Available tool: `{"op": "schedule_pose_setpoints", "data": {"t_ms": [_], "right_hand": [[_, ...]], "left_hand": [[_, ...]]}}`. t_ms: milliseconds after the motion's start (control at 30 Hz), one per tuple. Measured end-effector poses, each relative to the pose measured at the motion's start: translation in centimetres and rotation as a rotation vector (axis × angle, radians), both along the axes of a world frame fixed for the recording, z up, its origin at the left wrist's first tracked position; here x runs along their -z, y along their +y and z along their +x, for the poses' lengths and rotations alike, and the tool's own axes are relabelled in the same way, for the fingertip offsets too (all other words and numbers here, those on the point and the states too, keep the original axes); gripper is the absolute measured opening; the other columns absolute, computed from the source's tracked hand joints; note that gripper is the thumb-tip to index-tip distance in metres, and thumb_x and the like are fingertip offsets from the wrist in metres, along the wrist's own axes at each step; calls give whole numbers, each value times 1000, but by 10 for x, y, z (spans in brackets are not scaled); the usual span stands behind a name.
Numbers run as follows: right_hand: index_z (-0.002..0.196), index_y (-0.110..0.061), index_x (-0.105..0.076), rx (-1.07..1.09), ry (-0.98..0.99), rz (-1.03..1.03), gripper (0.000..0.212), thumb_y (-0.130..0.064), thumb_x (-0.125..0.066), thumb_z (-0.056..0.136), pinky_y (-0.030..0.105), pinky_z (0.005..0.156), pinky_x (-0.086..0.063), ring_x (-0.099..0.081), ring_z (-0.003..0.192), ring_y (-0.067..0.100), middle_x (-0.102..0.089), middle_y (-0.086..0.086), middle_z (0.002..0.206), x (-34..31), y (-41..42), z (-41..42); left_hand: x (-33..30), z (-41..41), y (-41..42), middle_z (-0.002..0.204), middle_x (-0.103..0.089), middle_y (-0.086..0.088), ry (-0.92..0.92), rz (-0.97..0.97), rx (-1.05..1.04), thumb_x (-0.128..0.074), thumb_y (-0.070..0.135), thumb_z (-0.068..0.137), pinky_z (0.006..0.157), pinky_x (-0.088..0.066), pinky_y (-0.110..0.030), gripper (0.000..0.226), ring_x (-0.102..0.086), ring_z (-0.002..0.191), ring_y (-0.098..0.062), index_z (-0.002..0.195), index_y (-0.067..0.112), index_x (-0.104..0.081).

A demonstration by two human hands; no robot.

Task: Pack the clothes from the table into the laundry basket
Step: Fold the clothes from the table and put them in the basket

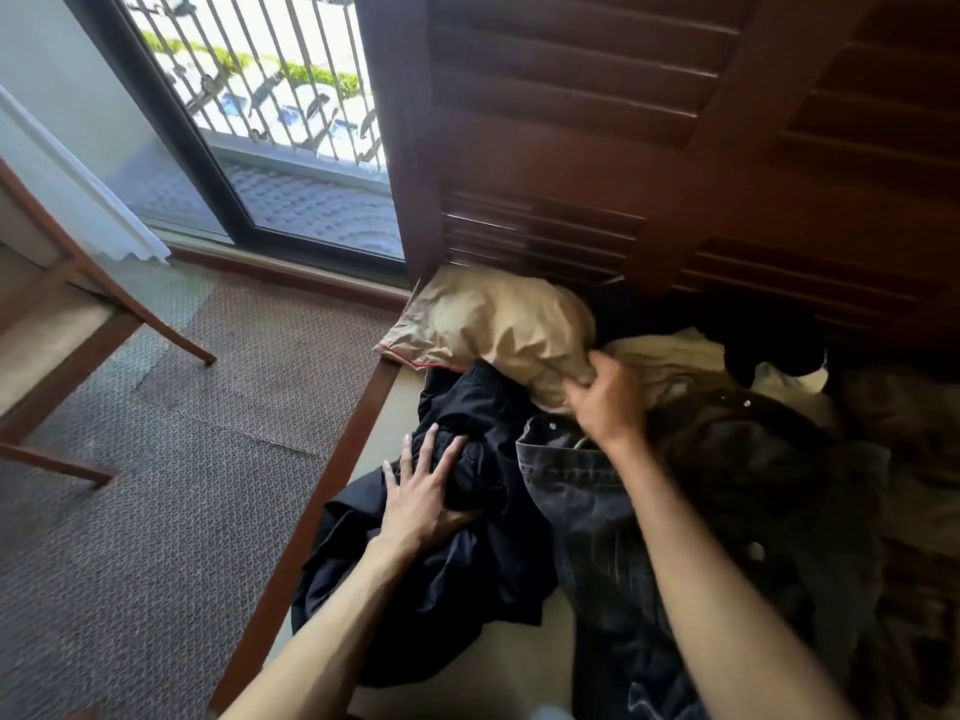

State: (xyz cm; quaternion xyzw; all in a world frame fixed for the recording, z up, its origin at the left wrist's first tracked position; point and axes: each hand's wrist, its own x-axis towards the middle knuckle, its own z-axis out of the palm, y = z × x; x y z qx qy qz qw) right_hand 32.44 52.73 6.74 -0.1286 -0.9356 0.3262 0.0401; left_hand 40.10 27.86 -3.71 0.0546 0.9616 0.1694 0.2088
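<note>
A heap of clothes covers the table (332, 491). At the far end lies a tan garment (498, 324) with a thin red trim. My right hand (608, 402) pinches its near edge, fingers closed on the cloth. My left hand (423, 496) rests flat with spread fingers on a black garment (467, 563) that hangs partly over the table's left edge. Dark grey jeans (597, 511) lie under my right forearm, beside a dark jacket (753, 459) with metal snaps. A cream cloth (670, 356) and another black piece (769, 335) lie behind. No laundry basket is in view.
A dark wooden louvred door (571, 122) stands right behind the table. To the left are patterned carpet (156, 511), a wooden chair (62, 324) and a glass balcony door (249, 122) with railings outside.
</note>
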Motion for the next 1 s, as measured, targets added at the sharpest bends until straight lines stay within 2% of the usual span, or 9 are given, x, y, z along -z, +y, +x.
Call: {"op": "schedule_pose_setpoints", "data": {"t_ms": [133, 233, 300, 367, 467, 533, 633, 833, 1000], "right_hand": [[79, -17, -63, -69, 226, 231, 20, -30, -77, 74, 46, 77, -44, -59, 87, 38, -67, 12, 83, -10, -28, 109], [83, -18, -64, -124, 293, 329, 17, -29, -75, 75, 44, 77, -40, -60, 91, 30, -67, 1, 87, -17, -36, 170], [86, -19, -64, -123, 308, 297, 18, -35, -67, 80, 44, 78, -41, -60, 93, 27, -66, -3, 89, -21, -36, 199], [88, -20, -60, -72, 331, 207, 20, -36, -66, 79, 46, 78, -42, -60, 93, 28, -64, -3, 90, -30, -35, 218], [96, -27, -56, 55, 393, -78, 28, -33, -70, 73, 46, 89, -47, -59, 99, 25, -59, -6, 101, -58, -34, 238], [95, -28, -58, 153, 469, -320, 27, -28, -72, 72, 31, 90, -53, -65, 97, 7, -64, -13, 94, -89, -29, 250], [85, -22, -57, 248, 652, -346, 18, -19, -69, 72, 4, 79, -41, -56, 80, -14, -63, -30, 83, -141, -13, 277], [101, -9, -58, 178, 616, -233, 29, -35, -59, 89, 25, 77, -45, -58, 84, 17, -60, 1, 91, -156, 11, 303], [117, -15, -55, 210, 128, 218, 41, -47, -41, 94, 55, 100, -40, -56, 115, 37, -61, 13, 119, -37, 43, 290]], "left_hand": [[-41, -11, -3, 170, 2, -3, -173, 204, -54, -77, 67, 60, 122, 2, -62, 116, 8, 155, -34, 157, 41, -19], [-93, -6, -5, 164, -26, 6, 63, 675, -197, -72, 67, 60, 125, -6, -55, 100, -17, 154, -21, 148, 53, -26], [-131, 3, 9, 165, -18, 15, 133, 714, -127, -70, 70, 72, 126, -3, -48, 93, -9, 154, -10, 150, 54, -20], [-157, 10, 35, 168, -10, 16, -3, 697, 10, -66, 74, 77, 126, 1, -48, 92, 1, 153, -4, 150, 58, -14], [-170, 26, 78, 162, -31, 15, -204, 814, 154, -63, 82, 73, 126, -20, -41, 98, -24, 149, -2, 155, 43, -25], [-182, 44, 101, 151, -50, 15, -302, 926, 206, -59, 78, 79, 121, -31, -36, 88, -42, 140, 1, 152, 33, -41], [-210, 79, 128, 131, -66, 13, -464, 1084, 270, -49, 63, 96, 112, -41, -28, 57, -57, 125, 0, 134, 24, -61], [-195, 139, 171, 102, -76, 13, -795, 1316, 45, -34, 33, 109, 99, -48, -22, 37, -67, 101, 2, 109, 26, -70], [-173, 122, 159, 117, -74, 5, -270, 1116, -6, -53, 43, 103, 98, -54, -32, 31, -67, 108, -4, 116, 23, -72]]}}
